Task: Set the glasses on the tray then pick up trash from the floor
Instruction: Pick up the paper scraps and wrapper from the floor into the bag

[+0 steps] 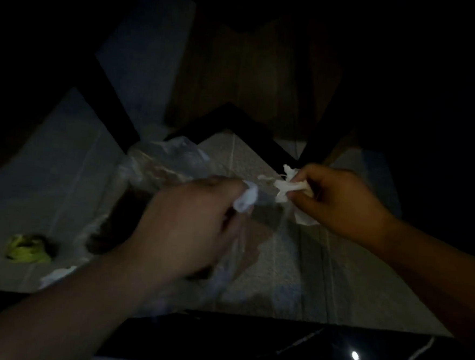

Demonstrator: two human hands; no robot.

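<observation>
Left hand (188,221) grips a clear bag (164,160); right hand (339,199) clutches crumpled tissue (286,186). Green scrap (27,249) lies on floor (281,267), near left.

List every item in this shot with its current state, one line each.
Left hand: closed on the rim of the clear plastic bag.
Right hand: pinching a crumpled white paper.
Clear plastic bag: held up, mouth partly open, something dark inside.
Crumpled white paper: gripped, off the floor, beside the bag's mouth.
Green scrap: lying on the floor, untouched.
White scrap: lying on the floor, untouched.
</observation>
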